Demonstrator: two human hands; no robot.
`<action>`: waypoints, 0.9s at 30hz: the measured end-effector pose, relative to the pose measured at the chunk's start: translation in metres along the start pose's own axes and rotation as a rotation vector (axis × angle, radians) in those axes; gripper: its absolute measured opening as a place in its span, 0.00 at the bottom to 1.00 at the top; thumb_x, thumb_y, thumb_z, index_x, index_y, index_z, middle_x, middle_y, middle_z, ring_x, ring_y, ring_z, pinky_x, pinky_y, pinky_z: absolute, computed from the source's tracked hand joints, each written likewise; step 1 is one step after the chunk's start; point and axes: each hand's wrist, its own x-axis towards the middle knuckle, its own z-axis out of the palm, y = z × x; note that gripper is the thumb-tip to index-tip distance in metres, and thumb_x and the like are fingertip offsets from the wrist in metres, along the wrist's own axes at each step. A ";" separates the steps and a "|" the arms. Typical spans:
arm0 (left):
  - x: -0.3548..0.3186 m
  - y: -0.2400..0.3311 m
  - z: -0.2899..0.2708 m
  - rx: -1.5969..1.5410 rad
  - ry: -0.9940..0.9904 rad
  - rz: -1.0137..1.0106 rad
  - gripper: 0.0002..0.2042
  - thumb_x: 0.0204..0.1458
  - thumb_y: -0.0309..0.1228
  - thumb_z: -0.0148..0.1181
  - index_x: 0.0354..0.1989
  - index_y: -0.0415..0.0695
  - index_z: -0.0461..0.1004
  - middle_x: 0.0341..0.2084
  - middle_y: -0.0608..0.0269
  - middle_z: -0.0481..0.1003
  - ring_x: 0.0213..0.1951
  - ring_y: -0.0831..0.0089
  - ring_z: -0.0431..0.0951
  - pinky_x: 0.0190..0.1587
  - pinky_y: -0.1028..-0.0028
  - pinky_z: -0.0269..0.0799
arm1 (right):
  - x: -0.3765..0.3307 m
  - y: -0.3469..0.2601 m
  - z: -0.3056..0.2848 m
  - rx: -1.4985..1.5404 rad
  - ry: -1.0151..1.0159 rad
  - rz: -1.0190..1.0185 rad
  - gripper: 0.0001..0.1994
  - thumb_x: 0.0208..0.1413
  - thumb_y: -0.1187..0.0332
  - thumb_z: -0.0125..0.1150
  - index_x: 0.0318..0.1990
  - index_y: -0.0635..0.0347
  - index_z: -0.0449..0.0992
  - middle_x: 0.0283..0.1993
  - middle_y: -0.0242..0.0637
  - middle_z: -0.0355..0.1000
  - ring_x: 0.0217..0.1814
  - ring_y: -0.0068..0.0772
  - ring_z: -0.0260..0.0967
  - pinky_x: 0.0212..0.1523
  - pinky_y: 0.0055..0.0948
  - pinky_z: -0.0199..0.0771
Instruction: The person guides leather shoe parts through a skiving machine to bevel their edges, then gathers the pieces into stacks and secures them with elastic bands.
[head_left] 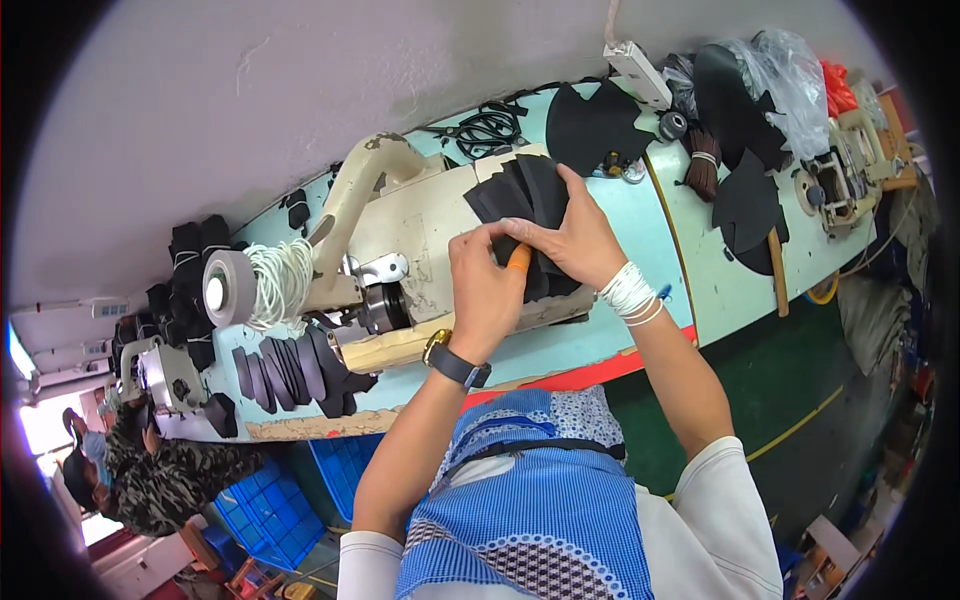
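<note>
A fanned stack of flat black cut pieces (512, 190), perhaps leather or fabric, lies over the bed of a cream sewing machine (395, 220). My right hand (588, 235) is closed around its right side, with the thumb across the top. At the near-left side my left hand (487, 290) pinches the stack, its thumb meeting the right thumb. An orange finger cover (520, 257) shows on one left finger. The lower part of the stack is partly hidden by my hands. White cord (630, 292) is wound around my right wrist, and a dark-strapped watch (455, 362) sits on my left.
Dark strips (290, 372) lie left of the machine, beside a white cord roll (275, 285). Black scissors (480, 130) and black cut panels (597, 125) rest behind it. A hammer (777, 270) lies right, near another machine (845, 185). A person (160, 470) sits far left by blue crates (265, 515).
</note>
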 end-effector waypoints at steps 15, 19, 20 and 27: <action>-0.010 0.020 0.028 -0.747 -0.162 -0.162 0.17 0.59 0.23 0.54 0.56 0.34 0.66 0.50 0.54 0.74 0.48 0.72 0.76 0.50 0.74 0.74 | -0.032 0.030 -0.026 0.440 0.003 -0.005 0.32 0.56 0.64 0.63 0.62 0.74 0.58 0.55 0.60 0.70 0.57 0.49 0.71 0.57 0.35 0.69; -0.015 0.014 0.027 -0.966 -0.319 -0.270 0.18 0.60 0.28 0.55 0.56 0.35 0.66 0.51 0.55 0.73 0.50 0.71 0.75 0.53 0.70 0.74 | -0.049 0.021 -0.042 0.449 0.041 -0.050 0.33 0.55 0.68 0.64 0.65 0.71 0.57 0.59 0.51 0.67 0.62 0.43 0.66 0.61 0.33 0.65; -0.021 0.014 0.025 -0.970 -0.321 -0.284 0.18 0.60 0.29 0.56 0.55 0.34 0.67 0.50 0.55 0.74 0.48 0.70 0.77 0.51 0.70 0.75 | -0.058 0.015 -0.051 0.775 -0.010 0.067 0.32 0.53 0.70 0.66 0.64 0.69 0.59 0.60 0.43 0.66 0.61 0.36 0.65 0.62 0.31 0.63; -0.066 0.041 0.036 -0.635 -0.446 -0.371 0.19 0.62 0.41 0.55 0.51 0.37 0.72 0.41 0.65 0.77 0.42 0.81 0.76 0.46 0.79 0.73 | -0.129 0.030 -0.083 1.232 -0.179 0.491 0.24 0.53 0.72 0.65 0.57 0.67 0.67 0.52 0.37 0.72 0.55 0.27 0.68 0.58 0.29 0.66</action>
